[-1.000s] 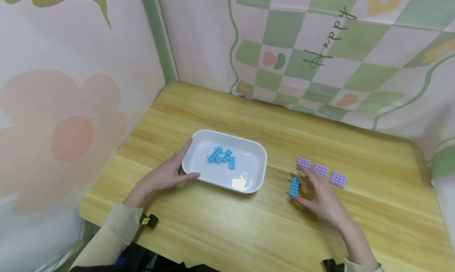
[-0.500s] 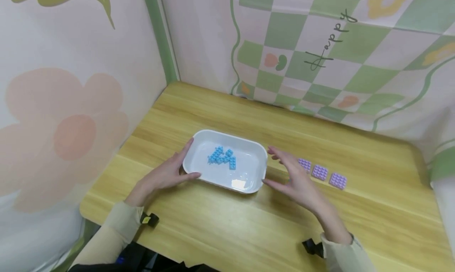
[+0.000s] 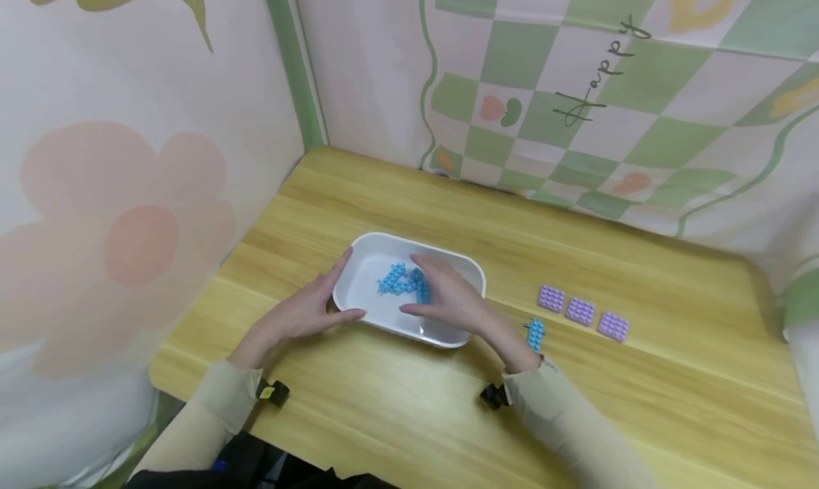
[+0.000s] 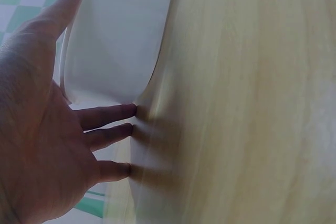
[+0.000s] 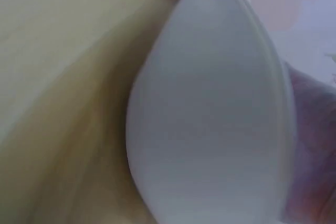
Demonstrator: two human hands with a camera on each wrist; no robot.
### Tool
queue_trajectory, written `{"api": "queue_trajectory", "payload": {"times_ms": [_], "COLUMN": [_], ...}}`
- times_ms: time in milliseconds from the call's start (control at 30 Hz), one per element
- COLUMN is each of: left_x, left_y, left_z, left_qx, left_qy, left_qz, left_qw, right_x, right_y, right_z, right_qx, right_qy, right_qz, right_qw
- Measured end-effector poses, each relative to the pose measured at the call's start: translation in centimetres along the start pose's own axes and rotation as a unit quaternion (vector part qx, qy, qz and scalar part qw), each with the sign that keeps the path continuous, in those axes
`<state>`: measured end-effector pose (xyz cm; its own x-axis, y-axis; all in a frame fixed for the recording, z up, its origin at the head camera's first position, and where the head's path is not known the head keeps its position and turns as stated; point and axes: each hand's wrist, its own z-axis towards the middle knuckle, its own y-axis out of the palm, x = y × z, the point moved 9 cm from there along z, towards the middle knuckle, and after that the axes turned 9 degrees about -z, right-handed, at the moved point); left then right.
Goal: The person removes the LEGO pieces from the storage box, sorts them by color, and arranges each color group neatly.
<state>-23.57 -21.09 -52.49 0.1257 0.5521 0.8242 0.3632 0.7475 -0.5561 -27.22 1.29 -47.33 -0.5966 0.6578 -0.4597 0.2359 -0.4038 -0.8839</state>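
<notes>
A white tray [image 3: 384, 318] holds a small cluster of light blue studded toy bricks [image 3: 394, 280]. My left hand [image 3: 299, 305] rests against the tray's left end, thumb at the near rim and fingers straight; the left wrist view shows the fingertips [image 4: 126, 113] low beside its wall. My right hand [image 3: 453, 296] reaches over the right part of the tray, fingers and thumb spread around the bricks, partly covering them. The right wrist view shows mostly the tray's outer wall [image 5: 205, 103], with part of the hand [image 5: 315, 150] beyond the rim.
Right of the tray, beside the right forearm, lies a blue studded piece [image 3: 534, 334] with small pegs at its side. Three purple studded square bricks [image 3: 580, 310] stand in a row on the wooden table [image 3: 397, 396]. A patterned curtain [image 3: 518, 55] hangs behind.
My right hand has left the blue piece on the table and moved left, over the rim into the tray. The left hand stays at the tray's left end.
</notes>
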Motion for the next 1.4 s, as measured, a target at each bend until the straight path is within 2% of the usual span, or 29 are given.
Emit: {"api": "queue_trajectory", "payload": {"times_ms": [133,233,367,467,600,733,1033,1267,1400], "left_x": [0.4,0.4,0.5,0.5,0.6,0.6,0.7,0.4,0.2], "left_y": [-0.2,-0.3,-0.3,-0.3,-0.3,-0.2,-0.1,-0.1,-0.1], "left_z": [0.1,0.2,0.3,0.2,0.2,0.1,0.1,-0.2,-0.3], "left_qx": [0.002,0.002,0.002,0.002,0.002,0.002,0.002,0.005,0.005], "left_qy": [0.009,0.011,0.008,0.008,0.006,0.006,0.004,-0.005,-0.009], "left_qz": [0.002,0.003,0.003,0.004,0.003,0.004,0.002,0.004,0.001], "left_qw": [1.0000,0.9999,1.0000,1.0000,1.0000,1.0000,1.0000,1.0000,0.9999], "right_x": [-0.8,-1.2,-0.5,-0.4,-1.2,-1.3,-1.6,-2.0,-0.9], "right_y": [0.7,1.0,2.3,3.1,3.3,3.7,3.8,4.7,5.9], "right_z": [1.4,2.4,3.5,4.0,4.1,4.2,4.1,4.0,4.3], "right_qx": [-0.006,0.011,0.040,0.029,-0.005,-0.005,0.015,0.005,0.027], "right_qy": [0.028,0.028,0.026,0.047,0.084,0.097,0.075,0.037,0.032], "right_qz": [-0.038,-0.071,-0.119,-0.132,-0.131,-0.136,-0.112,-0.123,-0.138], "right_qw": [0.9989,0.9970,0.9918,0.9897,0.9878,0.9860,0.9907,0.9917,0.9895]}}
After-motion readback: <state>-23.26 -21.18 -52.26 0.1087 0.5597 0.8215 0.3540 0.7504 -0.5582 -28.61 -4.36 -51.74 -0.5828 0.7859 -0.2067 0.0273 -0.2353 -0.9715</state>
